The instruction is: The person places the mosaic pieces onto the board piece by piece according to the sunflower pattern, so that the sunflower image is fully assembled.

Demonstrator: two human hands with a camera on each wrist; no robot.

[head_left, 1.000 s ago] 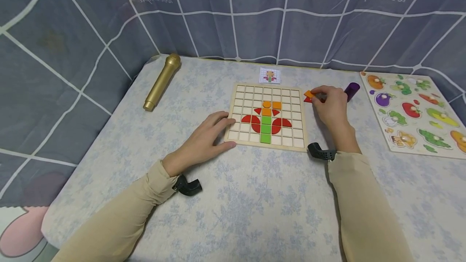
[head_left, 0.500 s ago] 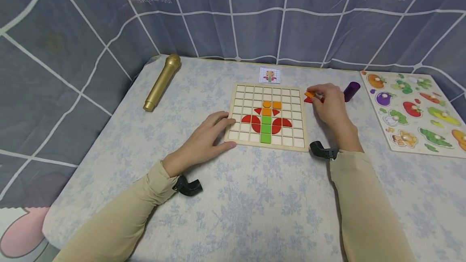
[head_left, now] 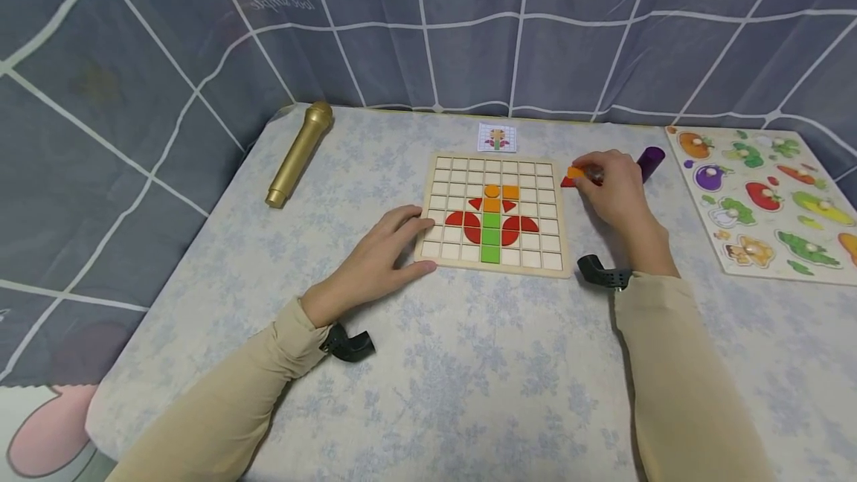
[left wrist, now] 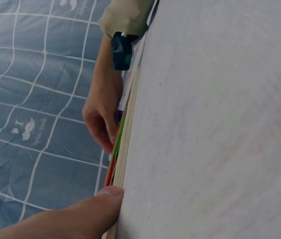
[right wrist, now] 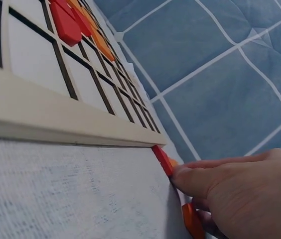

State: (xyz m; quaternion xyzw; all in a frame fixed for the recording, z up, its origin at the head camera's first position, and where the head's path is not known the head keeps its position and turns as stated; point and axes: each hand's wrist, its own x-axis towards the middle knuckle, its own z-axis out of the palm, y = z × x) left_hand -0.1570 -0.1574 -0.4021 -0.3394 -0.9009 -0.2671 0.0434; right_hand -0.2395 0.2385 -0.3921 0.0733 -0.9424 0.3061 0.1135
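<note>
In the head view, a wooden grid board (head_left: 462, 250) holds red, orange and green tiles arranged in a flower-like figure. My left hand (head_left: 371, 262) rests at its left side, fingers extended onto the edge; the left wrist view shows the thumb (left wrist: 108, 196) touching the board's edge. Just beyond the right side of the board, my right hand (head_left: 614, 188) pinches a small orange tile (head_left: 574, 172) between thumb and fingers. A red tile (right wrist: 162, 160) lies beside it near the board's corner. Another orange tile (right wrist: 192, 221) shows under the hand in the right wrist view.
A small picture card (head_left: 497, 137) lies behind the board. Right of the right hand is a purple cylinder (head_left: 652, 162), then a vegetable puzzle board (head_left: 730, 262). A gold microphone (head_left: 300, 155) lies at the left back. A grid-patterned curtain (head_left: 375, 65) hangs behind the table.
The right hand has shifted slightly right and away from me, the orange tile turning and moving with it above the red one. The left hand stays at the board's edge.
</note>
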